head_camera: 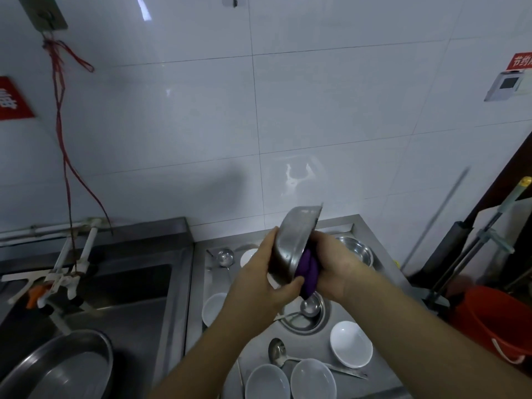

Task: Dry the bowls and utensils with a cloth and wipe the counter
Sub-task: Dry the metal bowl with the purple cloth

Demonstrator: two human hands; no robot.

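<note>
My left hand (253,280) grips the steel bowl (293,243) by its rim, thumb hooked over the near edge and fingers spread across the outer wall, holding it tipped on edge above the bench (342,321). My right hand (336,266) is closed around the purple cloth (309,269), bunched and pressed into the bowl's mouth; I cannot see how far inside the cloth reaches.

Below, still to be done as I judge it, lie white bowls (351,347) at the near edge and left side, another steel bowl (354,249) at the back right, a shallow steel dish (305,315) with a ladle head resting in it, and a long-handled ladle (277,352) between the white bowls.

The risks I see: the bowl is wet metal held at a steep tilt by one edge, so a hard twist of the cloth could wrench it out of my left grip and drop it onto the crockery directly underneath. The white bowls look breakable and sit close together. The sink (121,298) lies just to the left, so a slip that way would send the bowl back into it. Wiping the bench later means moving everything first.
</note>
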